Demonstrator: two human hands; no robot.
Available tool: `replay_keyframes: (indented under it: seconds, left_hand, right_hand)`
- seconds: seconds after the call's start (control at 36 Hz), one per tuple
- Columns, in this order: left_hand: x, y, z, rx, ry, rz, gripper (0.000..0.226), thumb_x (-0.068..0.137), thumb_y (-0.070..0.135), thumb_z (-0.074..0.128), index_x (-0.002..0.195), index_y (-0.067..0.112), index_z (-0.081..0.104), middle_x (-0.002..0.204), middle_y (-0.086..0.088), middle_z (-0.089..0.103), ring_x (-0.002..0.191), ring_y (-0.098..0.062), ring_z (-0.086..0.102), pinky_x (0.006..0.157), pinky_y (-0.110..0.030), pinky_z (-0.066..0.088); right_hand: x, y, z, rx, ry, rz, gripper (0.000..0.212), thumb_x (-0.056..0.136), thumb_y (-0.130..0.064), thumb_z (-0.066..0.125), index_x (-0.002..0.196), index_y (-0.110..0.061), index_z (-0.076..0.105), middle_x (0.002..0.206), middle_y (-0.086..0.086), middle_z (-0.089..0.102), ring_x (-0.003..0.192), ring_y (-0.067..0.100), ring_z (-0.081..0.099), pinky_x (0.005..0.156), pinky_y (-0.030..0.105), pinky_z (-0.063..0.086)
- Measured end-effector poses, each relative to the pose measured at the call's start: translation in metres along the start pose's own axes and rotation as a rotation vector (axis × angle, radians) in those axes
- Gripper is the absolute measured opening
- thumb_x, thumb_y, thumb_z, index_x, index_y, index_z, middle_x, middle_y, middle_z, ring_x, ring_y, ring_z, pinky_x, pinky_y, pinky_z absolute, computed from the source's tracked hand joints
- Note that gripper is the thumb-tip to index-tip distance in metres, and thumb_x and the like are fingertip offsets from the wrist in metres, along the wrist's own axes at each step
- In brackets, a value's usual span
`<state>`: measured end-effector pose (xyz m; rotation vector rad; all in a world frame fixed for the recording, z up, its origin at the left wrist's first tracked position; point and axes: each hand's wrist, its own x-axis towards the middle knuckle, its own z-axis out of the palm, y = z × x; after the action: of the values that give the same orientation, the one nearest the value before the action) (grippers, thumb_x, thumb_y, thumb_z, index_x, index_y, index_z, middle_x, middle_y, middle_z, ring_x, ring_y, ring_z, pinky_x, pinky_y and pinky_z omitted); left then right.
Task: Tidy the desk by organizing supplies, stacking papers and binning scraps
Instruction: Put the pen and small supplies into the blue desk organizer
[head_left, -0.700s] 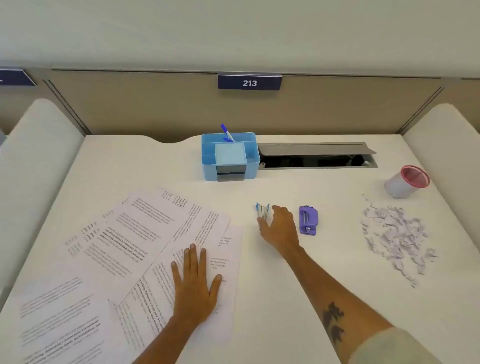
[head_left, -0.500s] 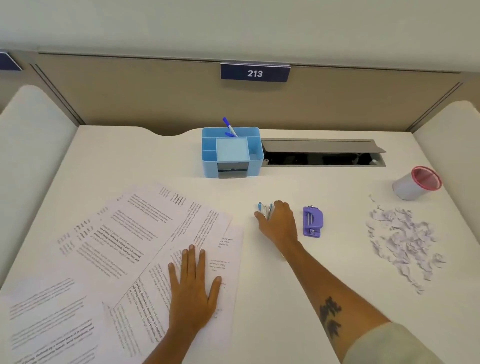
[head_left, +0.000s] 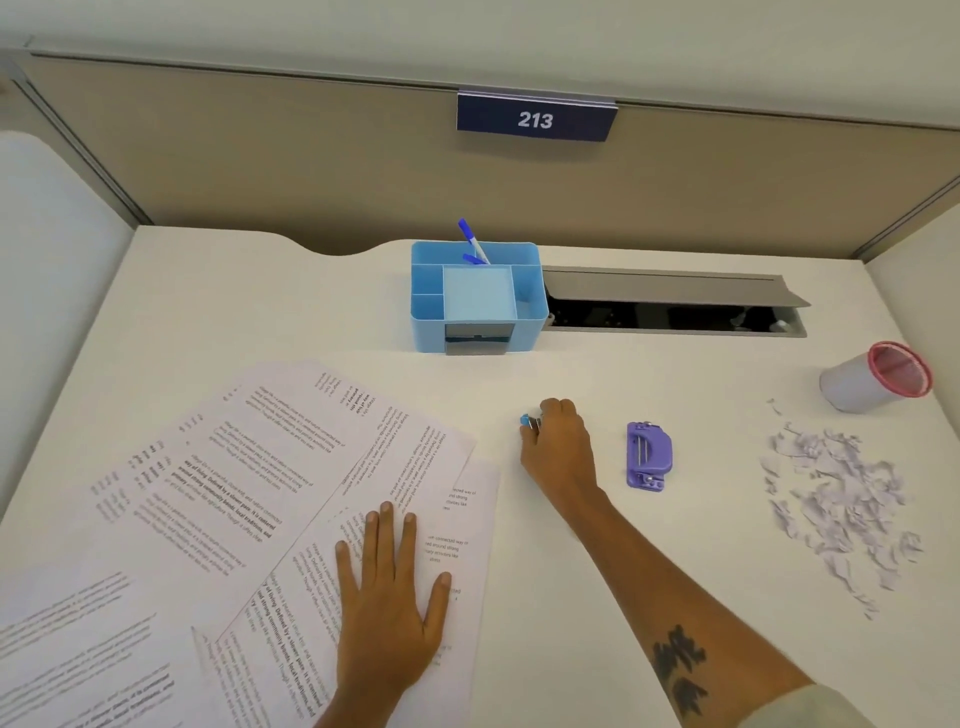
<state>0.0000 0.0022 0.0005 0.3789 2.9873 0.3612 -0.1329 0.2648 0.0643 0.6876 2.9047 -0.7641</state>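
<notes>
Organizer (head_left: 423, 325): pen (head_left: 470, 236) in rear compartment.

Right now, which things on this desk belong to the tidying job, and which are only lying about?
For the job:
- printed papers, under the flat left hand
- small blue clips, which the right hand closes on
- purple hole punch
- paper scraps
- blue organizer with pens
- pink-rimmed bin

Just there:
- 213 sign
- open cable hatch

White number "213" on a dark blue plate (head_left: 536, 118) at the partition's top edge, printed sheets (head_left: 234, 493) on the worktop's left side, wording too blurred to read
</notes>
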Motion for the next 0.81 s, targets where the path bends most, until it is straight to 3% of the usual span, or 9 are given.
replay_keyframes:
  seconds: [0.17, 0.25, 0.33, 0.39, 0.56, 0.67, 0.81]
  left_hand:
    - [0.001, 0.0, 0.0, -0.008, -0.024, -0.017, 0.088, 0.104, 0.066, 0.034, 0.175, 0.017, 0.017, 0.185, -0.01, 0.004, 0.171, -0.034, 0.009, 0.132, -0.07, 0.016]
    - [0.002, -0.001, 0.001, -0.023, -0.031, -0.027, 0.088, 0.104, 0.068, 0.034, 0.175, 0.018, 0.016, 0.185, -0.008, 0.005, 0.171, -0.033, 0.009, 0.132, -0.07, 0.016]
    - [0.002, -0.001, 0.003, -0.026, -0.026, -0.02, 0.09, 0.104, 0.066, 0.041, 0.175, 0.018, 0.016, 0.185, -0.008, 0.004, 0.171, -0.032, 0.008, 0.132, -0.07, 0.016]
    - [0.002, -0.001, 0.003, -0.03, -0.021, -0.019, 0.091, 0.103, 0.065, 0.044, 0.175, 0.017, 0.016, 0.185, -0.009, 0.004, 0.171, -0.031, 0.008, 0.133, -0.069, 0.015]
    - [0.001, -0.001, 0.002, -0.047, -0.027, -0.012, 0.088, 0.105, 0.065, 0.04, 0.175, 0.018, 0.014, 0.185, -0.008, 0.001, 0.171, -0.03, 0.007, 0.133, -0.069, 0.017]
    - [0.002, -0.001, 0.003, -0.05, -0.033, -0.021, 0.087, 0.106, 0.067, 0.034, 0.175, 0.019, 0.015, 0.185, -0.008, 0.002, 0.171, -0.03, 0.008, 0.133, -0.069, 0.018]
    - [0.002, -0.002, 0.004, -0.048, -0.03, -0.021, 0.087, 0.105, 0.069, 0.031, 0.175, 0.019, 0.017, 0.185, -0.007, 0.004, 0.171, -0.03, 0.009, 0.133, -0.068, 0.015]
  right_hand:
    - [0.006, -0.032, -0.005, 0.309, -0.024, -0.077, 0.04, 0.102, -0.013, 0.063, 0.14, -0.01, 0.056, 0.134, 0.005, 0.058, 0.117, 0.02, 0.062, 0.099, 0.024, 0.049]
    - [0.015, -0.062, -0.014, 0.421, 0.031, -0.15, 0.039, 0.1, -0.016, 0.067, 0.138, -0.012, 0.058, 0.13, 0.004, 0.06, 0.105, 0.015, 0.064, 0.092, 0.026, 0.059]
    - [0.029, -0.093, -0.028, 0.544, 0.128, -0.281, 0.042, 0.095, -0.014, 0.074, 0.134, -0.009, 0.059, 0.125, 0.006, 0.061, 0.102, 0.013, 0.065, 0.08, 0.008, 0.054]
    - [0.042, -0.113, -0.036, 0.606, 0.186, -0.321, 0.045, 0.093, -0.014, 0.076, 0.134, -0.006, 0.059, 0.127, 0.008, 0.061, 0.103, 0.013, 0.066, 0.08, 0.005, 0.052]
    - [0.08, -0.161, -0.052, 0.74, 0.254, -0.286, 0.043, 0.089, -0.011, 0.078, 0.13, -0.008, 0.062, 0.124, 0.009, 0.065, 0.102, 0.017, 0.068, 0.079, 0.014, 0.059]
    - [0.097, -0.172, -0.044, 0.684, 0.252, -0.258, 0.043, 0.084, -0.009, 0.08, 0.123, -0.013, 0.063, 0.12, 0.003, 0.065, 0.106, 0.021, 0.067, 0.092, 0.038, 0.061]
    - [0.111, -0.171, -0.025, 0.55, 0.214, -0.265, 0.042, 0.084, -0.014, 0.08, 0.121, -0.011, 0.063, 0.12, 0.005, 0.065, 0.105, 0.022, 0.066, 0.095, 0.044, 0.059]
